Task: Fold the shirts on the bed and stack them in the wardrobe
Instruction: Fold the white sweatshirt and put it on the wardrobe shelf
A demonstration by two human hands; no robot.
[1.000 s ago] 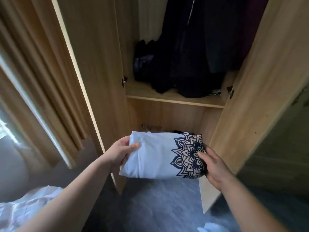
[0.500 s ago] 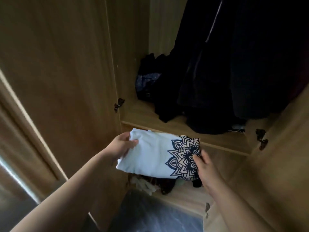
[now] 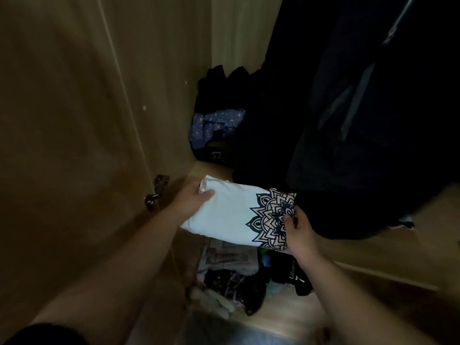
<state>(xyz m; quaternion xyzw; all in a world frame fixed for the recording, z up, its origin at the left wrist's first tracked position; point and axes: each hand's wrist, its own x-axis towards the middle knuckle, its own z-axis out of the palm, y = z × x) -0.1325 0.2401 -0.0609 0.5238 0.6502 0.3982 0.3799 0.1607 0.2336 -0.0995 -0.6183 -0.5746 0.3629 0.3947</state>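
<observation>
Wardrobe door, far left: open, with its metal hinge just beside our left wrist.

Left hand: fingers curled round the left end of the folded white T-shirt, thumb on top.

The shirt: held level between both hands at the front lip of the upper shelf, not yet resting on it that we can tell — a navy mandala print faces up at its right end.

Right hand: pinches the printed end.

Behind: blue patterned cloth and hanging dark garments; loose clothes in the compartment below.

Step, as we judge it: stowing — next we slide the shirt flat onto bare shelf, clear of the hanging hems.
</observation>
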